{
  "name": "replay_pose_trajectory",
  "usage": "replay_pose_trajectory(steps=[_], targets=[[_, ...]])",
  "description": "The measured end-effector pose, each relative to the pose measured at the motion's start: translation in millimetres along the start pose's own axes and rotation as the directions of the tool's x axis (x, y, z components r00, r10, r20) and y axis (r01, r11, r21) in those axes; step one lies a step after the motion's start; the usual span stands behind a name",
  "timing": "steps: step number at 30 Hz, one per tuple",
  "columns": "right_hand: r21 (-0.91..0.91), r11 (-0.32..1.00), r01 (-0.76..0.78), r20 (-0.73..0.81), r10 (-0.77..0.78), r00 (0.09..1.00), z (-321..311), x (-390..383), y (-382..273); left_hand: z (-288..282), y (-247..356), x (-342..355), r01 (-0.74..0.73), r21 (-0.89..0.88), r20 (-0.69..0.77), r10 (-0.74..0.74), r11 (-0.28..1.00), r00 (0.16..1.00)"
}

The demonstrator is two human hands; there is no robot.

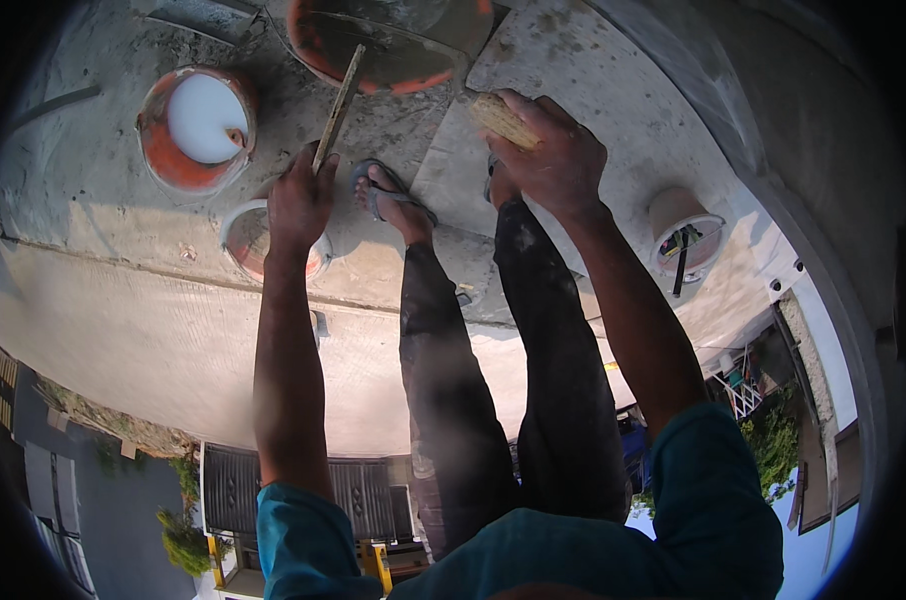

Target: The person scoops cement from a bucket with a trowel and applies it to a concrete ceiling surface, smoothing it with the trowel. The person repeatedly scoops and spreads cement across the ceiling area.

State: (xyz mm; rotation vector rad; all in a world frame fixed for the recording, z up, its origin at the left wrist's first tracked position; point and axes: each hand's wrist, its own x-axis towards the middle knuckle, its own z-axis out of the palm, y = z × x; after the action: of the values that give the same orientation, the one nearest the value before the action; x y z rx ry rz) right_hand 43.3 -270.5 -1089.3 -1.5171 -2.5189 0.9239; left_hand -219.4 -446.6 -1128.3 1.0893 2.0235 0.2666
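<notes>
Stretching both arms forward: left hand (301, 205) closed round thin wooden strip (341, 105), slanting toward far orange-rimmed tub (393, 55); right hand (561, 155) curled round tan block (505, 120), right of strip.

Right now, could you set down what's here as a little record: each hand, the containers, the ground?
Left hand: gripping a long, thin, brown, wood-like strip
Right hand: gripping a tan, rough-surfaced oblong block, material unclear
Upper left: round orange bucket with something white inside
Behind the left wrist: round, white-rimmed bucket, partly hidden
Top edge: wide, round, orange-rimmed basin, cut off by the picture
Right side: pale round bucket, a dark, narrow, bar-like thing jutting out
Ground: grey, stained, concrete-like floor
</notes>
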Motion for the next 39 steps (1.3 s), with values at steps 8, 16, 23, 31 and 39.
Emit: replay_pose_trajectory(steps=[8,16,23,31,39], targets=[[0.521,0.491,-0.698,0.603,0.367,0.708,-38,9,-6,-3,6,-8,-0.126,0.270,-0.268,0.200,0.955,0.942],[0.235,0.948,-0.213,0.193,0.169,0.966,-17,-17,-14,-9,27,-9,0.020,0.320,-0.258,0.067,0.947,0.964],[0.002,0.991,-0.134,0.146,0.132,0.980,13,-10,-11,-17,45,-7,0.055,0.352,-0.193,0.014,0.934,0.981],[0.072,0.907,-0.414,0.387,0.357,0.850,27,34,-20,5,18,-25,0.097,-0.109,-0.125,-0.111,0.989,0.986],[0.107,0.946,-0.306,0.272,0.268,0.924,24,10,-36,7,22,-24,0.416,-0.909,0.400,-0.281,-0.003,0.872]])
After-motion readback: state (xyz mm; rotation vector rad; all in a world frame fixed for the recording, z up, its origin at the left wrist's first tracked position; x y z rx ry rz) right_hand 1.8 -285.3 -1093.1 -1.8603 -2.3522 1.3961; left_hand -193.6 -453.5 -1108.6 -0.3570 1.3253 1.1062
